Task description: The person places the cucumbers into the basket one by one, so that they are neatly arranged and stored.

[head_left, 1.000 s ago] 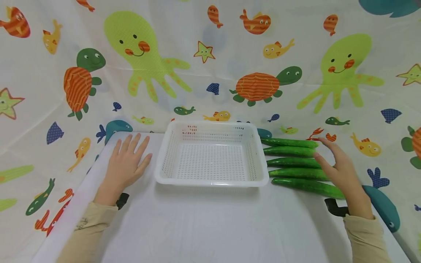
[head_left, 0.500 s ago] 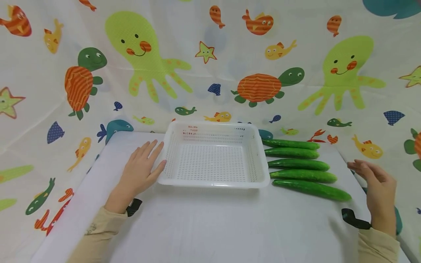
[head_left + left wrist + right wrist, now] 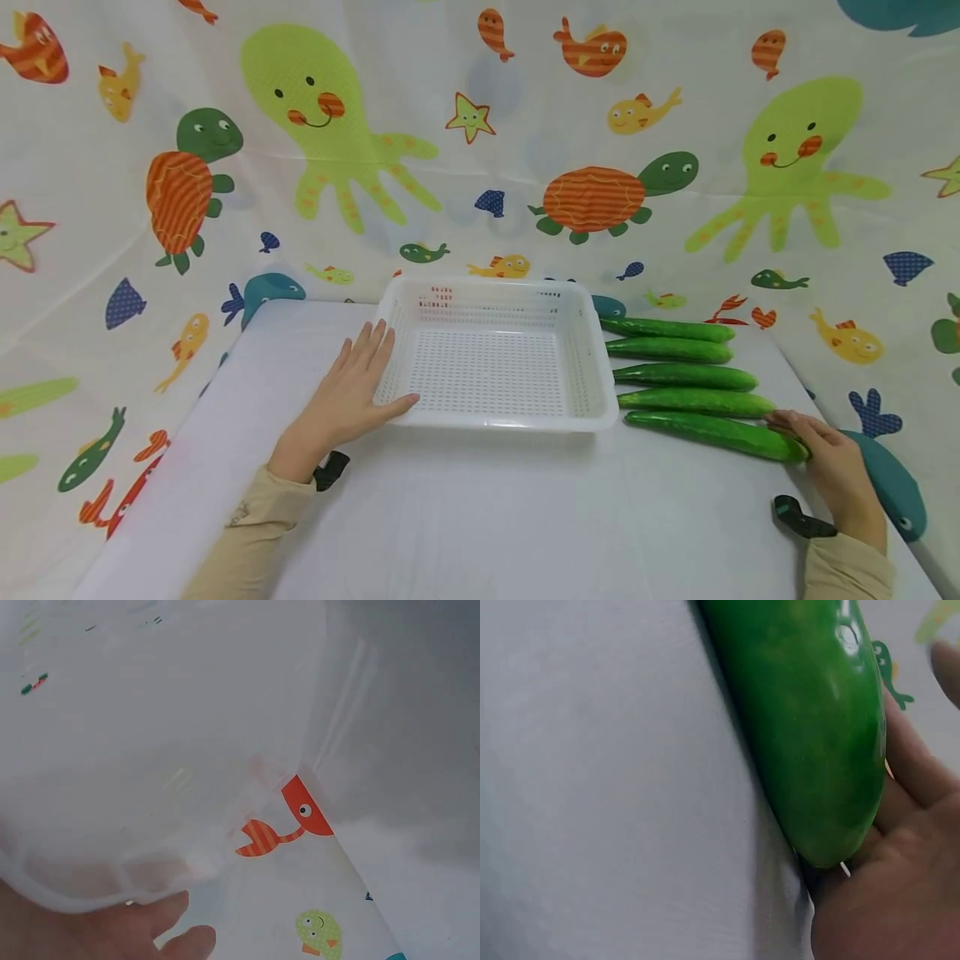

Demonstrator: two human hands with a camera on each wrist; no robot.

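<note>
My left hand (image 3: 347, 398) rests at the left front corner of a white plastic basket (image 3: 487, 421), its fingers spread along the left rim and its thumb over the front rim. In the left wrist view, fingers (image 3: 169, 915) show under the pale basket wall (image 3: 150, 750). My right hand (image 3: 832, 462) is at the right end of the nearest cucumber (image 3: 712, 432). In the right wrist view, that cucumber (image 3: 802, 727) lies against the palm side, with fingers (image 3: 915, 761) extended along its far side and one digit apart above it.
Several more cucumbers (image 3: 686, 376) lie in a row behind the nearest one, right of the basket. They all rest on a white-covered table (image 3: 480, 517). A cloth (image 3: 465, 192) printed with sea animals hangs behind and at both sides.
My left hand has moved right, from the bare table to the basket corner. My right hand went right past the cucumbers, then came down to the nearest one's end.
</note>
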